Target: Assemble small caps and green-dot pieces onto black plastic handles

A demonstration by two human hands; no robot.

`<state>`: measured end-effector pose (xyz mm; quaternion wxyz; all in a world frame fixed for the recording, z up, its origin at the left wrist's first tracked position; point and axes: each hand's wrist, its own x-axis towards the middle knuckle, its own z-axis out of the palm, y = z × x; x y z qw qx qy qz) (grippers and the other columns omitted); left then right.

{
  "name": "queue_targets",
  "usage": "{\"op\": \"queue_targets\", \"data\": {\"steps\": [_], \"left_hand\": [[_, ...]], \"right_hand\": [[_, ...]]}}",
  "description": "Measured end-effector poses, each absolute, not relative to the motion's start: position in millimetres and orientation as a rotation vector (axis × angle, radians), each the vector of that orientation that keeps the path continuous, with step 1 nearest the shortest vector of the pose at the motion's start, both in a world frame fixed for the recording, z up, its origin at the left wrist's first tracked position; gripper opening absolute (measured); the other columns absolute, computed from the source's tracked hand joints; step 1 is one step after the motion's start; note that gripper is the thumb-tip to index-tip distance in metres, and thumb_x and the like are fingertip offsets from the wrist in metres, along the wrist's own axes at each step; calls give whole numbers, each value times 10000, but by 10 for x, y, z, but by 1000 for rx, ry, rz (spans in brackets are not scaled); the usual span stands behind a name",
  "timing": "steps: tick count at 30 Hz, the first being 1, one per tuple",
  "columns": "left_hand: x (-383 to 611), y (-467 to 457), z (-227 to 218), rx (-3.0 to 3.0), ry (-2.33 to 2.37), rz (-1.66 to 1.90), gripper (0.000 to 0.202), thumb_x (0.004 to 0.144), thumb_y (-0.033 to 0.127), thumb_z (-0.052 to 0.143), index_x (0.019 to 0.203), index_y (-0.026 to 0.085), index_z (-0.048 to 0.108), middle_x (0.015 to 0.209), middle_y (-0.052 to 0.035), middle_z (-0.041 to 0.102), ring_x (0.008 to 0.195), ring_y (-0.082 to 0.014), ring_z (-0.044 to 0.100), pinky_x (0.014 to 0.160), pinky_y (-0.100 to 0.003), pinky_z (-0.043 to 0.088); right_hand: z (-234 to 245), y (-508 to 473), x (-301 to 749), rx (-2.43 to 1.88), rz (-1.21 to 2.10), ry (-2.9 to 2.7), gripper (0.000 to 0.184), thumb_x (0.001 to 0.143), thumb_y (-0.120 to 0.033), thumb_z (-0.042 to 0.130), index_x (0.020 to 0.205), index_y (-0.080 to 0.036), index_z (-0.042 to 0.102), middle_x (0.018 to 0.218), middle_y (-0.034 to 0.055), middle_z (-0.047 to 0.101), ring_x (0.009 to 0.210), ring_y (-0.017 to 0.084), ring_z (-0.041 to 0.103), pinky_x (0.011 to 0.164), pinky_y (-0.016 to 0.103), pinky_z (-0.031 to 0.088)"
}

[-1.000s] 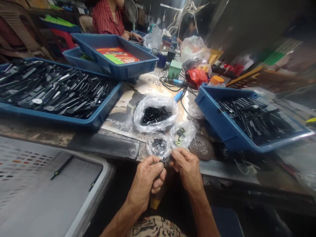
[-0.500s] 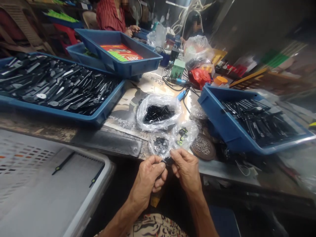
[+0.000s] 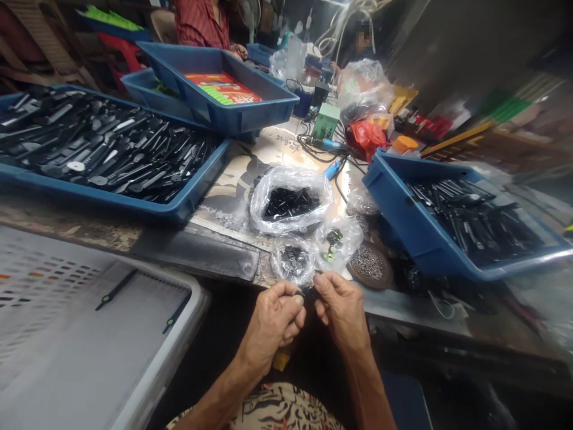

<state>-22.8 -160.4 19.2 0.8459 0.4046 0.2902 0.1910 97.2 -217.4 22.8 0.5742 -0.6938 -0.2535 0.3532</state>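
Note:
My left hand (image 3: pixel 281 313) is closed in a pinch at the table's front edge, with a small dark piece (image 3: pixel 301 292) showing at its fingertips. Just to the right, my right hand (image 3: pixel 342 303) also pinches, its fingertips close to that piece; what they hold is too small to make out. Beyond the hands stand a plastic bag of small black flat pieces (image 3: pixel 293 260) and a bag of black and lime-green pieces (image 3: pixel 333 243). A larger bag of black parts (image 3: pixel 289 204) sits behind them. A round brown dish (image 3: pixel 387 276) of small metal screws is by my right hand.
Blue trays of black tool-like parts flank me, one at left (image 3: pixel 172 210) and one tilted at right (image 3: pixel 430 254). A white crate (image 3: pixel 111 358) at lower left holds two black strips. A blue corded tool (image 3: pixel 332 169) lies behind the bags. Two people are beyond the table.
The view has shifted slightly. My two hands are a little farther apart, and less of the dark piece shows between them. Both remain pinched at the table's edge.

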Motion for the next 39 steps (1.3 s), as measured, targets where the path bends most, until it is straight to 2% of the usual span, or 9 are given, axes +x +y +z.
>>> {"op": "queue_targets", "data": {"steps": [11, 19, 23, 31, 39], "left_hand": [[-246, -1617, 163, 886, 601, 438, 149, 845, 297, 517, 832, 166, 447, 546, 60, 464, 375, -15, 265, 356, -148, 172], [-254, -1634, 172, 1033, 649, 498, 114, 864, 269, 483, 872, 158, 462, 529, 78, 443, 409, -25, 292, 391, -143, 225], [-249, -1660, 170, 1190, 705, 545, 83, 863, 224, 471, 814, 157, 465, 530, 76, 448, 442, -39, 353, 421, -152, 271], [-273, -1705, 127, 1443, 709, 566, 114, 883, 214, 444, 782, 176, 478, 596, 44, 544, 540, -76, 500, 545, -181, 379], [-321, -1720, 113, 1729, 718, 550, 132, 889, 164, 393, 796, 199, 479, 656, 24, 564, 571, -102, 530, 574, -204, 370]], "right_hand": [[181, -2236, 917, -1647, 779, -641, 352, 810, -451, 599, 626, -165, 508, 377, -70, 441, 305, 33, 315, 328, 157, 235], [191, -2270, 775, -1677, 566, -674, 279, 819, -402, 595, 683, -161, 562, 410, -67, 478, 315, 49, 396, 328, 146, 328], [185, -2298, 740, -1664, 521, -665, 241, 828, -366, 594, 706, -159, 574, 416, -67, 501, 317, 45, 416, 339, 134, 352], [148, -2316, 803, -1624, 571, -680, 223, 841, -356, 590, 734, -161, 588, 445, -58, 542, 341, 48, 460, 365, 134, 378], [111, -2330, 830, -1624, 548, -742, 179, 845, -324, 591, 766, -165, 608, 463, -57, 560, 351, 45, 467, 386, 134, 394]]}}
